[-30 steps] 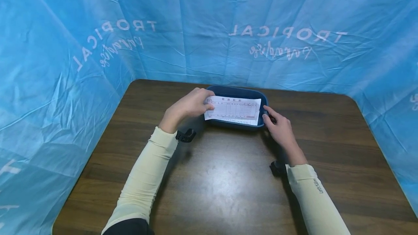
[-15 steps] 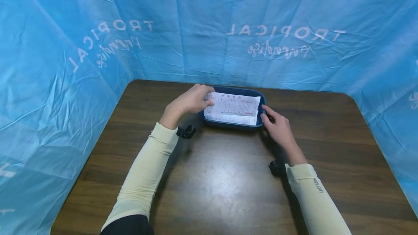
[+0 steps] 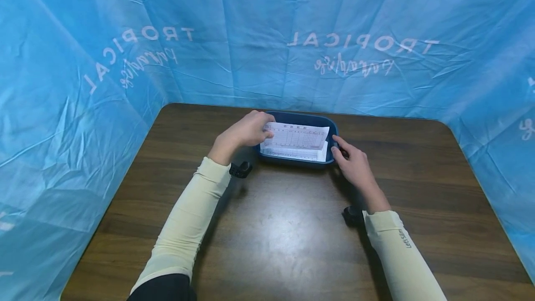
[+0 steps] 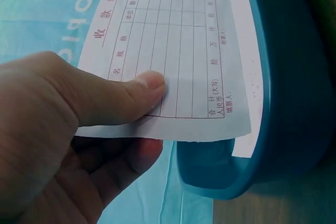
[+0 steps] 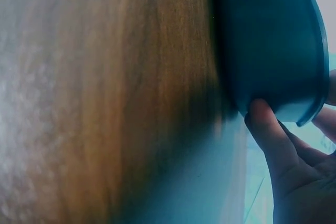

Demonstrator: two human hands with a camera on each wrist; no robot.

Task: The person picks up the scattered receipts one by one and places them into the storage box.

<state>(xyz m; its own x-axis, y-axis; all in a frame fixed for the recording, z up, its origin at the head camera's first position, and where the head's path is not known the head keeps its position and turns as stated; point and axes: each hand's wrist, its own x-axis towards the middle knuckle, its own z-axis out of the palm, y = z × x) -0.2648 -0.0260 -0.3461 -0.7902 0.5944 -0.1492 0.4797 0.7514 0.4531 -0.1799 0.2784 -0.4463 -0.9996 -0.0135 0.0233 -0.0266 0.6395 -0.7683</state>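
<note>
My left hand (image 3: 246, 131) pinches the left end of a printed receipt slip (image 3: 296, 135) between thumb and fingers. In the left wrist view the slip (image 4: 173, 35) shows red ruled lines and Chinese print, raised clear of the rim at its near end. Beneath it, a second white printed sheet (image 3: 307, 153) lies inside a dark blue plastic bin (image 3: 302, 118). At the bin's right end, my right hand (image 3: 356, 165) holds on. The right wrist view shows a fingertip of that hand (image 5: 294, 171) against the bin's lower outside wall (image 5: 273, 45). The bin's floor is mostly hidden by paper.
The bin stands near the back edge of a dark wooden table (image 3: 276, 236). A blue cloth curtain (image 3: 259, 50) with mirrored white lettering hangs behind the table and along both sides. Black wrist straps (image 3: 240, 170) are on both forearms.
The left hand has lifted the top slip away from the sheet below, baring more of that sheet. The right hand keeps its place at the bin; the view has shifted slightly.
</note>
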